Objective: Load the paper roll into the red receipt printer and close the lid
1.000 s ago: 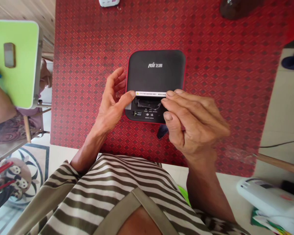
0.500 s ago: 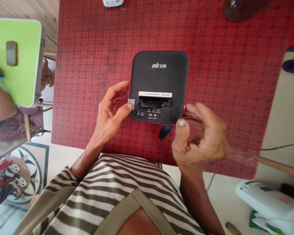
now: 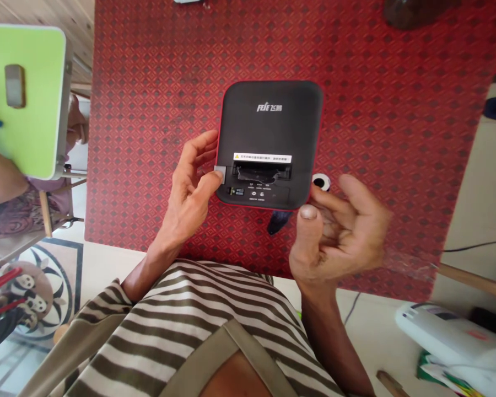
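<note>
A black receipt printer (image 3: 270, 127) with a red rim and white lettering lies at the middle of the red patterned table. Its paper slot, small display and button icons face me. My left hand (image 3: 194, 184) grips its left side, thumb on the grey tab (image 3: 220, 174) and fingers curled along the edge. Off the printer's lower right corner, my right hand (image 3: 339, 231) has thumb and fingers apart, holding nothing visible. A small white paper roll (image 3: 322, 181) with a dark core sits against the printer's right edge, just beyond those fingertips; its underside is hidden.
The red table (image 3: 157, 71) carries a dark object (image 3: 409, 14) at its far right. On the left, a green table (image 3: 33, 143) holds a phone (image 3: 15, 86); another person's arm (image 3: 2, 176) rests beside it. A white appliance (image 3: 450, 342) stands at lower right.
My right hand's fingers have spread and shifted slightly right, and the white roll beside the printer now shows. My left hand stays on the tab. The other person's hand has left the blue-and-white item.
</note>
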`<state>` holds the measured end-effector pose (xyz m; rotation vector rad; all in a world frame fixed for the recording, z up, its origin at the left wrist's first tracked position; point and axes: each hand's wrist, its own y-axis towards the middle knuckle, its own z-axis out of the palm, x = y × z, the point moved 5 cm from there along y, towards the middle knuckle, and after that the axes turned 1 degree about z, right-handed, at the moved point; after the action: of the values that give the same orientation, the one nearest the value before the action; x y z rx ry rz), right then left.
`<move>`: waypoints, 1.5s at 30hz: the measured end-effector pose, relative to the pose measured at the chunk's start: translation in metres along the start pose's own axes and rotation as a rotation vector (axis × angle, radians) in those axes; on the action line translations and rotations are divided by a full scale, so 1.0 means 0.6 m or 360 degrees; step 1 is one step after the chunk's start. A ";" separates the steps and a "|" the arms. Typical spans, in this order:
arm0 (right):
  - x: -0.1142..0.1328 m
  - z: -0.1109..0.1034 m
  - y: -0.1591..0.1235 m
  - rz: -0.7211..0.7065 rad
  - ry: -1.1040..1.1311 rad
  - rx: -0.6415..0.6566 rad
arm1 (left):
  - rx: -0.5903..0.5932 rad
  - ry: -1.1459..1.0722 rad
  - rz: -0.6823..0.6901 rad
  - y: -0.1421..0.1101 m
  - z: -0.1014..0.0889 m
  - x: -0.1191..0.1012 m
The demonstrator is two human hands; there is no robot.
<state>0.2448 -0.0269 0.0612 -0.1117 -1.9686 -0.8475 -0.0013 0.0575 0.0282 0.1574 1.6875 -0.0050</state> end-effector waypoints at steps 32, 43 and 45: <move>-0.013 -0.008 0.017 0.0022 -0.0063 0.0023 | 0.0039 -0.0062 0.0160 0.008 -0.005 0.019; 0.023 0.092 0.170 -0.0658 -0.0515 0.1168 | 0.0077 -0.0014 0.0215 -0.003 0.013 0.025; 0.012 0.123 0.183 -0.0709 -0.0666 0.1325 | 0.0102 0.0004 0.0229 -0.002 0.012 0.028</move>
<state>0.2309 0.0986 0.1012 0.7061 -2.6420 -0.2058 0.0041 0.0574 0.0106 0.3267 1.6761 0.0490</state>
